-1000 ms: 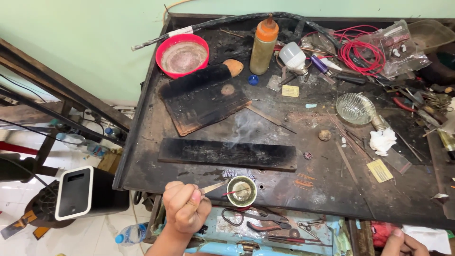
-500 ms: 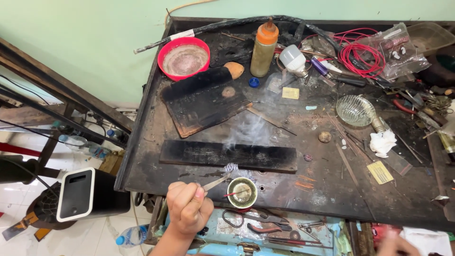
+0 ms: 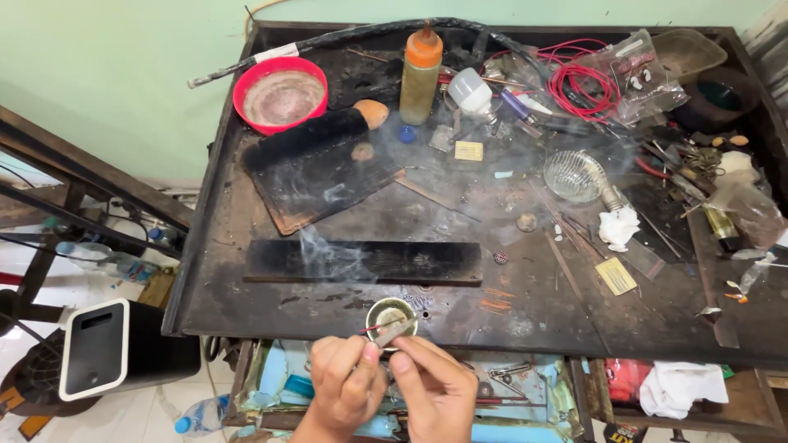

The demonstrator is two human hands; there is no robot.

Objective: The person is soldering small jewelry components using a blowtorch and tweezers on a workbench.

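Observation:
My left hand [image 3: 345,384] and my right hand [image 3: 437,390] meet at the workbench's front edge, fingertips pressed together. Between them they pinch a short grey metal tool [image 3: 395,331], its tip over a small round tin [image 3: 391,312]. A thin red wire [image 3: 369,329] sticks out from my left fingers toward the tin. Smoke [image 3: 328,250] drifts up over the long black strip [image 3: 365,262] behind the tin.
The dark, scorched workbench [image 3: 213,303] holds a red bowl [image 3: 280,95], an orange-capped bottle [image 3: 420,74], a black mat [image 3: 316,168], a glass dish [image 3: 574,175], coiled red wire [image 3: 584,89] and scattered tools at the right. An open drawer [image 3: 509,385] sits below.
My right hand has come up from the lower right and joined my left at the tin. The smoke has spread higher over the bench.

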